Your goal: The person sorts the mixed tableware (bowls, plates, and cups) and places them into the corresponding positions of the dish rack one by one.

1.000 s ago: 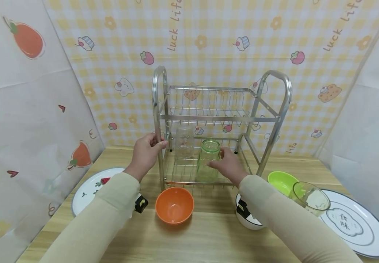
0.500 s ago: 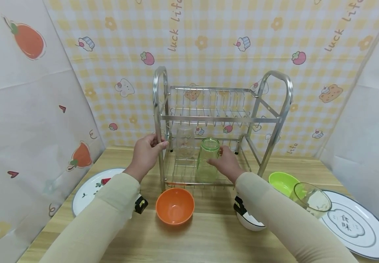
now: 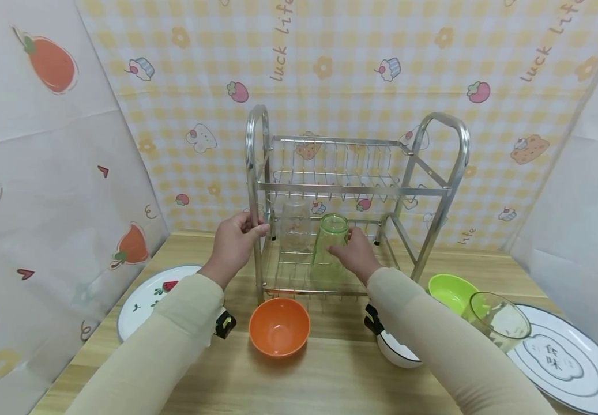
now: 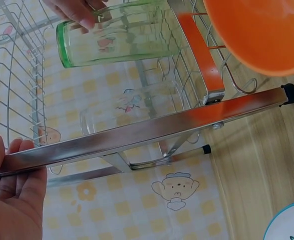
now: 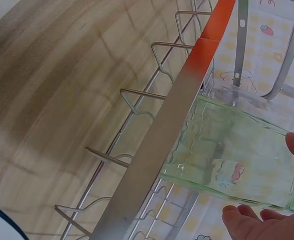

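Note:
My left hand grips the left front post of a two-tier metal dish rack, fingers behind it and thumb in front. On the lower tier, a green drinking glass stands with its thick base up. My right hand holds it from the right, near the top, thumb on the near side. A clear glass stands behind and left of it on the same tier. From the right wrist, the green glass appears close behind the front rail, with thumb and fingertips on either side.
An orange bowl sits before the rack. A white bowl is partly under my right sleeve. On the right are a lime-green bowl, an amber-tinted glass bowl and a large white plate. A fruit-patterned plate lies left.
My right hand and the green glass have shifted slightly left and back on the lower tier. The left hand keeps its hold on the post. The head view has turned slightly.

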A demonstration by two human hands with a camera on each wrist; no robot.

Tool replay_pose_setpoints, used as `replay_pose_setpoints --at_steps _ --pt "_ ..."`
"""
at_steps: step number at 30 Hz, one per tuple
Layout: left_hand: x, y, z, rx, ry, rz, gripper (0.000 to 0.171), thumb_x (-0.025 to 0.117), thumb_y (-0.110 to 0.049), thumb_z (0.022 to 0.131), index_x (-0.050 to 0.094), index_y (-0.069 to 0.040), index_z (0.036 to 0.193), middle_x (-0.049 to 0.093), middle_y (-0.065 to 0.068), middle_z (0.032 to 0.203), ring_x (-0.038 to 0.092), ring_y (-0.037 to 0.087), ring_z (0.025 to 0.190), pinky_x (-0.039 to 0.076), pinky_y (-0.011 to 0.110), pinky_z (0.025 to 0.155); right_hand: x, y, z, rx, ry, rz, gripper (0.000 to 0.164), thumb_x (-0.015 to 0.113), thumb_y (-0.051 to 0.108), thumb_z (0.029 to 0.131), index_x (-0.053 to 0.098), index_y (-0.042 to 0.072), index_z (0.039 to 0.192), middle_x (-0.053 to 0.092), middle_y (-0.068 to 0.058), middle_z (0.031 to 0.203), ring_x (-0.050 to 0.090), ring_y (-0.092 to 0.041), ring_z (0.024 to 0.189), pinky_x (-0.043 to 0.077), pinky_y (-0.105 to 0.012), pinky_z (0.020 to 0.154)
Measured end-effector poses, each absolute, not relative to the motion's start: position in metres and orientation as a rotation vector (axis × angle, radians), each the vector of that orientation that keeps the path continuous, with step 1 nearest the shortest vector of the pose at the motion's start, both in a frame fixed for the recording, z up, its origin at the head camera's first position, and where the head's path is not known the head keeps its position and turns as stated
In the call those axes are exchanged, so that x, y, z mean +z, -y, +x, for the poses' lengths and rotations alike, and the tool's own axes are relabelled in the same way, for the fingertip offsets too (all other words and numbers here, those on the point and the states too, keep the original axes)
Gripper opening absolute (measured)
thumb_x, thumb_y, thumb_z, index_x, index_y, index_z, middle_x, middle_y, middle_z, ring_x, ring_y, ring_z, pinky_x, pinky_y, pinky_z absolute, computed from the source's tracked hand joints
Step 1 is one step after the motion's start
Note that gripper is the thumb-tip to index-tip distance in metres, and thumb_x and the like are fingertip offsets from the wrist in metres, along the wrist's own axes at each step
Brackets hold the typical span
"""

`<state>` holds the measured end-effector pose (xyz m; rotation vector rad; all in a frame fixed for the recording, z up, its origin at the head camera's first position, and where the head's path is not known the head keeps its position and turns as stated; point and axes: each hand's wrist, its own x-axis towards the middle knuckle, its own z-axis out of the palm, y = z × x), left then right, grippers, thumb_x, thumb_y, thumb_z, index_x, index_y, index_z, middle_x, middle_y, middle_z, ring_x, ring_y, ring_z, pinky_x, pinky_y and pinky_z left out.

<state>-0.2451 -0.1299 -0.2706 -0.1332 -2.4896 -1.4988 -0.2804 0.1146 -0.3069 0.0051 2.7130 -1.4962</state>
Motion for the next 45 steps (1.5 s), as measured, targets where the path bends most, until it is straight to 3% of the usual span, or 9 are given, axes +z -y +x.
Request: replay_pose_setpoints --at_steps 9,16,24,37,45 --pt "-0.270 0.130 -0.246 -1.492 2.480 -0.132 0.018 0.064 -0.019 0.094 0.064 -0.002 0.100 0.067 0.016 0.093 0.052 0.024 0.084 0.040 0.032 0.069 -0.306 -0.112 -0.292 -1.465 -2.744 0.034 0.066 0.067 0.021 0.090 0.033 -0.005 0.140 0.045 -0.024 0.138 0.047 -0.039 0.123 0.044 -0.051 0.098" --pt "-0.270 0.131 -0.246 -1.496 2.491 -0.147 0.018 0.063 -0.021 0.094 0.064 -0.003 0.099 0.067 0.017 0.095 0.051 0.024 0.082 0.040 0.032 0.067 -0.307 -0.112 -0.300 -1.418 -2.761 0.086 0.073 0.066 0.023 0.091 0.027 -0.007 0.144 0.037 -0.026 0.145 0.038 -0.042 0.132 0.038 -0.052 0.105" --pt "-0.269 0.132 -0.244 -1.502 2.486 -0.142 0.018 0.065 -0.020 0.094 0.065 -0.003 0.099 0.066 0.019 0.094 0.049 0.023 0.080 0.038 0.032 0.066 -0.305 -0.109 -0.307 -1.411 -2.755 0.089 0.073 0.064 0.022 0.093 0.023 -0.006 0.146 0.035 -0.026 0.147 0.038 -0.041 0.132 0.039 -0.051 0.104" --pt "-0.273 0.131 -0.246 -1.489 2.466 -0.141 0.015 0.067 -0.018 0.092 0.064 -0.003 0.094 0.062 0.010 0.079 0.048 0.021 0.076 0.038 0.031 0.064 -0.309 -0.106 -0.317 -1.363 -2.837 0.121 0.071 0.058 0.023 0.096 0.020 -0.008 0.147 0.032 -0.028 0.149 0.033 -0.042 0.136 0.035 -0.050 0.108" --pt "-0.272 0.130 -0.246 -1.489 2.459 -0.143 0.014 0.067 -0.017 0.092 0.064 -0.003 0.094 0.063 0.014 0.082 0.047 0.022 0.076 0.038 0.031 0.064 -0.307 -0.106 -0.320 -1.369 -2.833 0.116 0.070 0.056 0.023 0.098 0.019 -0.009 0.147 0.029 -0.028 0.150 0.031 -0.042 0.137 0.034 -0.050 0.109"
